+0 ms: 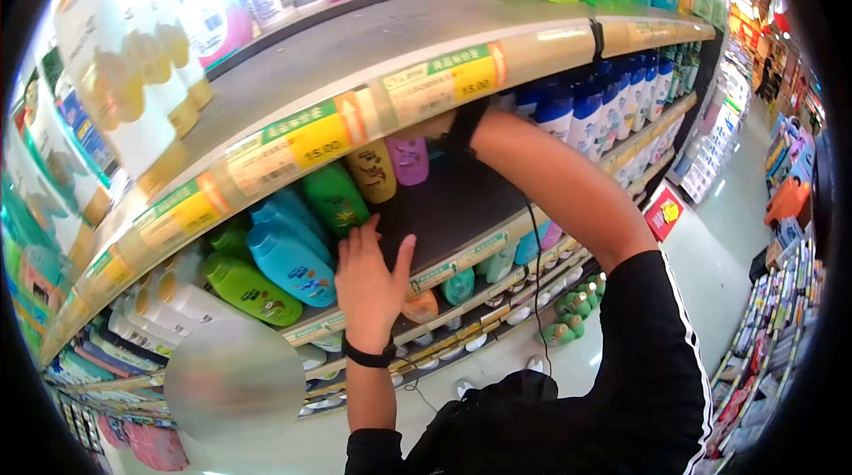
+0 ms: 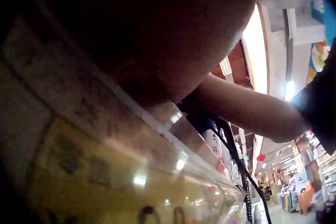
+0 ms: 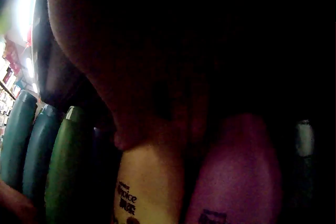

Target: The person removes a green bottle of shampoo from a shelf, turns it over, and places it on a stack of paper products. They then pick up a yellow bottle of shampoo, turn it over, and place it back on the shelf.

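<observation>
On the shelf, a yellow bottle (image 1: 372, 171) stands between a green bottle (image 1: 335, 198) and a purple bottle (image 1: 408, 161). My right hand (image 1: 428, 127) reaches in under the upper shelf, mostly hidden by its edge. In the dark right wrist view, the thumb and fingers of this hand (image 3: 152, 98) hold the top of the yellow bottle (image 3: 149, 182), beside the purple bottle (image 3: 236, 176). My left hand (image 1: 371, 284) has its fingers extended at the green bottle's lower end and holds nothing. Close up in the left wrist view, that hand (image 2: 157, 35) is a dark shape.
Blue bottles (image 1: 288, 262) and a light-green bottle (image 1: 253, 291) lean to the left. The upper shelf's edge with price labels (image 1: 444, 82) runs over my right hand. White-and-blue bottles (image 1: 586, 115) stand beyond my right arm. A cable (image 1: 537, 280) hangs below that arm.
</observation>
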Available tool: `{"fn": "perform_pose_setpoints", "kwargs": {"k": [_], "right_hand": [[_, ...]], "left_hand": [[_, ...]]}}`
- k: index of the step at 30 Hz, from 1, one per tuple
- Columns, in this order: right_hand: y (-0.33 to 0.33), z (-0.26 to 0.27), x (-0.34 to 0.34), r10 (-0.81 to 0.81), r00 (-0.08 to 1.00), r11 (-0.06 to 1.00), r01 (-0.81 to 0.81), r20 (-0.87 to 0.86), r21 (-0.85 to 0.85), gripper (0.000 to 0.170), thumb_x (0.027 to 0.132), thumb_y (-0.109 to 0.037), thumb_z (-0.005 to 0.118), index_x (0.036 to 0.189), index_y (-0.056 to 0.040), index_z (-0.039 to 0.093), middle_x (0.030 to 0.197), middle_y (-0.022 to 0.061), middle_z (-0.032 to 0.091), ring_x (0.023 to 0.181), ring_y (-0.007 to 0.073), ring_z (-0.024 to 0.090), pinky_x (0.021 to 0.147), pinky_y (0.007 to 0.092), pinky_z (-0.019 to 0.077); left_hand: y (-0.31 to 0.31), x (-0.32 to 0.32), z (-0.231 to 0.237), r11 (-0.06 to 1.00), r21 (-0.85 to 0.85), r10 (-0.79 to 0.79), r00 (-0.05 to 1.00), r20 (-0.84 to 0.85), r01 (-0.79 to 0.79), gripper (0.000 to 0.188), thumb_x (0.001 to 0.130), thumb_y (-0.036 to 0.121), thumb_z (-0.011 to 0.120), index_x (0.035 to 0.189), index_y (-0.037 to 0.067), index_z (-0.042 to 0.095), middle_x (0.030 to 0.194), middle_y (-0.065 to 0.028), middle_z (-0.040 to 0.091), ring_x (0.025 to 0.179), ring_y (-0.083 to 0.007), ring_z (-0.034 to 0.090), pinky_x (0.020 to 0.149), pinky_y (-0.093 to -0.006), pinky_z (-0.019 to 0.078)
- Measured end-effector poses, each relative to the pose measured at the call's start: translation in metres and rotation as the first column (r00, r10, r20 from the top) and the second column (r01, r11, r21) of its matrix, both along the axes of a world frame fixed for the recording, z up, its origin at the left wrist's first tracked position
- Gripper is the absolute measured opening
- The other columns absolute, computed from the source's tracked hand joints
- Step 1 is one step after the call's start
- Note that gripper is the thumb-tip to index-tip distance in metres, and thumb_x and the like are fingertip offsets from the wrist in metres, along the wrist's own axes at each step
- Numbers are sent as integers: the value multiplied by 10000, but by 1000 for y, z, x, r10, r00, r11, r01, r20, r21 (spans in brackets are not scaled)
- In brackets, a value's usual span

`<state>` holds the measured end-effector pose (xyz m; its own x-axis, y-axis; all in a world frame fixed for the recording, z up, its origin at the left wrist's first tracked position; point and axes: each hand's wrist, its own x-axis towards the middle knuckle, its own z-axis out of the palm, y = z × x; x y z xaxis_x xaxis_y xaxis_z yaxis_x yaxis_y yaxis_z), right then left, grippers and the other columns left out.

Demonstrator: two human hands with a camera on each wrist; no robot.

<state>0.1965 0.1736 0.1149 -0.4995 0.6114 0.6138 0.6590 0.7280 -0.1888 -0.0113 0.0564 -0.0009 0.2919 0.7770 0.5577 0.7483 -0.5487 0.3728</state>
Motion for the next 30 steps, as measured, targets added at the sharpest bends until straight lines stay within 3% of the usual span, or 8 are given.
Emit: {"fn": "perform_pose_setpoints", "kwargs": {"k": [9, 12, 13, 16, 20, 23, 28, 30], "right_hand": [[-42, -4, -14, -62, 998, 993, 59, 24, 98, 425, 920, -323, 660, 1268, -81, 639, 1254, 180, 661, 1179, 330, 629, 1021, 471, 475], [-112, -8, -1, -207, 978, 943, 194, 19, 272, 409, 840, -287, 699, 1101, 26, 668, 1080, 170, 705, 1099, 334, 654, 1014, 508, 460], [-133, -6, 9, -167, 969, 962, 119, 184, 247, 370, 815, -309, 706, 1030, -9, 679, 960, 134, 685, 1033, 290, 645, 1074, 499, 395], [-197, -20, 52, -217, 972, 885, 160, 84, 436, 343, 804, -366, 739, 950, -60, 692, 962, 100, 622, 1024, 281, 597, 1119, 520, 294], [-297, -56, 127, -155, 985, 966, 168, -82, 195, 296, 958, -334, 627, 988, -43, 587, 974, 110, 554, 993, 282, 561, 1090, 480, 335], [-363, -121, 192, -218, 951, 974, 224, -218, 6, 196, 985, -260, 624, 988, -65, 608, 864, 100, 544, 894, 303, 551, 825, 413, 439], [-494, -260, 249, -610, 581, 793, 441, -539, -420, 226, 1011, -273, 590, 1012, -70, 690, 859, 161, 669, 805, 366, 628, 708, 429, 502], [-552, -314, 252, -760, 421, 646, 407, -494, -646, 229, 991, -246, 635, 1075, -49, 714, 929, 114, 715, 863, 284, 670, 782, 405, 516]], "left_hand": [[-21, 6, 7, 993, -52, -90, 962, 258, 107, 404, 933, 243, 696, 1254, 6, 632, 1060, -164, 697, 987, -326, 657, 901, -416, 503], [-41, 24, 5, 955, -8, -258, 850, 459, 295, 283, 947, 165, 662, 1156, -26, 650, 975, -153, 687, 881, -264, 642, 852, -389, 503], [-47, 31, -10, 946, 75, -300, 759, 579, 316, 234, 961, 175, 648, 1086, -21, 632, 906, -146, 669, 810, -244, 622, 796, -368, 497], [-59, 70, -37, 896, 301, -436, 514, 738, 327, 261, 1006, 250, 598, 890, 26, 531, 724, -119, 594, 615, -176, 526, 620, -296, 435], [-99, 158, -48, 845, 281, -483, 425, 766, 455, 390, 1029, 383, 580, 873, 39, 484, 547, -30, 453, 477, -116, 430, 478, -250, 355], [-127, 224, -79, 651, 123, -504, 305, 808, 749, 388, 1027, 381, 583, 866, 41, 486, 550, -39, 477, 459, -109, 439, 470, -248, 366], [-196, 315, -126, 282, -244, -495, 359, 791, 928, 297, 998, 270, 625, 858, 9, 606, 615, -69, 598, 520, -147, 572, 546, -272, 468], [-233, 358, -115, 182, -514, -721, 469, 509, 838, 207, 973, 189, 653, 907, -4, 687, 666, -83, 663, 577, -163, 645, 586, -271, 500]]}}
